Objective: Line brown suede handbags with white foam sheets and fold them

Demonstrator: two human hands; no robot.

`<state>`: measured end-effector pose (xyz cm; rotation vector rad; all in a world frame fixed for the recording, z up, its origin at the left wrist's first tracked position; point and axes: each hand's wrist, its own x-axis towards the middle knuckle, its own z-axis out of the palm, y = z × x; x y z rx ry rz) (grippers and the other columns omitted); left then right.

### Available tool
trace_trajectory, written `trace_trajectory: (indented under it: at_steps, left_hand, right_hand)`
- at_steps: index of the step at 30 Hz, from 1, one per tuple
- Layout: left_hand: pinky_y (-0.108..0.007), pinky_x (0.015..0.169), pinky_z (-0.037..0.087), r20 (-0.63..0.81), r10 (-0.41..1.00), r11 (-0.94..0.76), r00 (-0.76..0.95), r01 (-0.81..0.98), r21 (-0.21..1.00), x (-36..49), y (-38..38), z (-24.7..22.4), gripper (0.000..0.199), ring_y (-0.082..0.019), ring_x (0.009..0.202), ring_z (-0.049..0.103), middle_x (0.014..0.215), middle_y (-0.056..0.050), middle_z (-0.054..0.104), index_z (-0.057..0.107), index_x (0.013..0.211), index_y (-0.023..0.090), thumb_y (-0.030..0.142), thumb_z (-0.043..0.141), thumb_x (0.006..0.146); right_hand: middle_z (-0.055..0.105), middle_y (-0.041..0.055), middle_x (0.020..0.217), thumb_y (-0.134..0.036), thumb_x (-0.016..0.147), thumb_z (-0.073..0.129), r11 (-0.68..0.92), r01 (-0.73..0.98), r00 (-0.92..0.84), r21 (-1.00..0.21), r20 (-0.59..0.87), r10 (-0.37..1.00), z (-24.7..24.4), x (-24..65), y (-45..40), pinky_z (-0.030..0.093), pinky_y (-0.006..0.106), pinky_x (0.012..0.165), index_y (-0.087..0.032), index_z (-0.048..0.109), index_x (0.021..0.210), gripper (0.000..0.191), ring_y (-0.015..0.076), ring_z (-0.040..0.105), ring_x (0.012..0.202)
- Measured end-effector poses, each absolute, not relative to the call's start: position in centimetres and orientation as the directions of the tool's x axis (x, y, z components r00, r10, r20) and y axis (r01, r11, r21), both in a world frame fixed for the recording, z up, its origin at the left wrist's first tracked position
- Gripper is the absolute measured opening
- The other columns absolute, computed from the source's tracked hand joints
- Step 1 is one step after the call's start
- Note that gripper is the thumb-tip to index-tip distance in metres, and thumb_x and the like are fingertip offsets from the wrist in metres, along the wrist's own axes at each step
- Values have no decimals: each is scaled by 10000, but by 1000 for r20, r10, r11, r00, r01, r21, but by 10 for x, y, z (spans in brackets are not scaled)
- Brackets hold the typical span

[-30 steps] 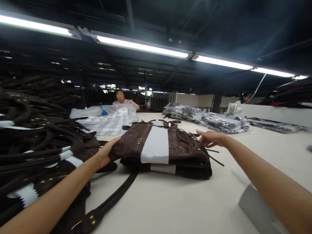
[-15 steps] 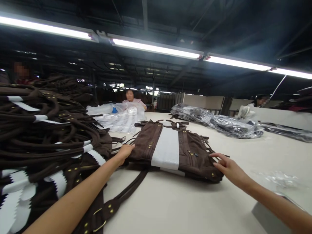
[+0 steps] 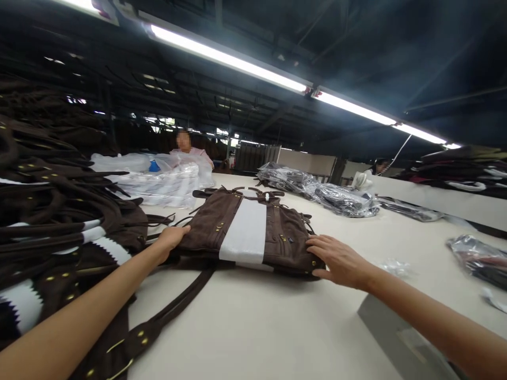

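A dark brown bag [image 3: 202, 221] lies flat on the pale table [image 3: 253, 322], with a white wrap [image 3: 245, 229] around its middle. My left hand [image 3: 171, 243] grips the bag's left edge; its fingertips are partly hidden there. On the right edge rests my right hand [image 3: 336, 258], fingers spread over the top and thumb low at the side. A brown strap with a metal ring [image 3: 158, 322] runs from under the bag toward the lower left.
Brown bags with white paper strips are piled [image 3: 67, 211] at the left. Clear plastic bags [image 3: 158, 179] lie behind, near a seated person. Plastic-wrapped items [image 3: 317, 190] lie at the back right. A grey box [image 3: 388, 327] stands at the lower right.
The view has turned right, so things appear further left. My right hand has moved from the bag's side straps onto its right edge, with its fingers more spread.
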<state>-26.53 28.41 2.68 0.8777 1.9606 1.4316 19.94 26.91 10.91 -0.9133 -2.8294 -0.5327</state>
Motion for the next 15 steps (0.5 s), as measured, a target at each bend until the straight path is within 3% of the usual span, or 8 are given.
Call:
trace_trajectory:
  at_steps: [3,7,12,15]
  left_hand:
    - [-360,726,534,-88,779,239,-621,163,957,-268,286,29,209,-283,856,679,871,-117,727,635,750,161,356,679,688]
    - [-375,699,543,-94,772,257,-629,173,951,-271,287,32,226,-296,820,680,810,-113,722,626,709,174,359,724,626]
    - [-377,699,546,-84,777,268,-624,207,941,-271,288,29,231,-296,810,682,804,-117,724,617,678,181,373,729,614]
    - [-384,707,544,-51,777,248,-627,230,941,-269,286,26,245,-307,835,679,807,-122,723,614,660,184,394,728,603]
  right_hand:
    - [646,78,963,-252,779,719,718,588,-807,374,209,552,108,201,274,458,363,848,-177,578,906,204,243,586,933]
    - [612,44,857,-137,882,563,645,608,-794,463,322,516,96,206,285,397,288,661,-185,538,856,60,184,549,757]
    - [581,45,721,-40,897,439,617,525,-851,587,349,392,62,201,300,314,311,600,-181,563,740,245,184,476,665]
    - [575,54,688,-38,894,448,577,533,-845,618,353,402,41,193,298,312,327,605,-176,572,704,266,196,475,658]
